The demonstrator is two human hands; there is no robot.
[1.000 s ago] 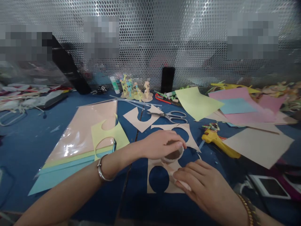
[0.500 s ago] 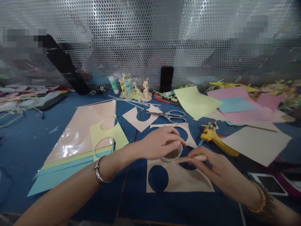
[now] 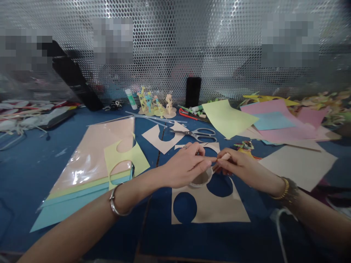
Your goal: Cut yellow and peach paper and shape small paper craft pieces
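Note:
My left hand [image 3: 186, 165] curves over a small pale ring [image 3: 201, 179] with a brown inside, perhaps a tape roll, and its fingers hide the ring's far side. My right hand [image 3: 241, 166] pinches a narrow pale paper strip [image 3: 224, 157] above the ring, and the strip's end reaches my left fingertips. Below the ring lies a beige card [image 3: 208, 210] with round cut-out holes, and the blue table shows through them. The ring rests on or near this card's upper part.
Scissors [image 3: 193, 134] lie just beyond my hands, near a cut beige card [image 3: 161, 140]. Left of them are a yellow holed card [image 3: 134, 157] and a plastic-wrapped paper stack [image 3: 87, 157]. Coloured sheets [image 3: 276, 126] spread rightward. A phone [image 3: 193, 92] stands against perforated metal [image 3: 175, 47].
My right hand has moved up and left from the card's lower edge, carrying the pale strip to above the ring. My left hand has shifted only slightly, and its fingertips now meet the strip.

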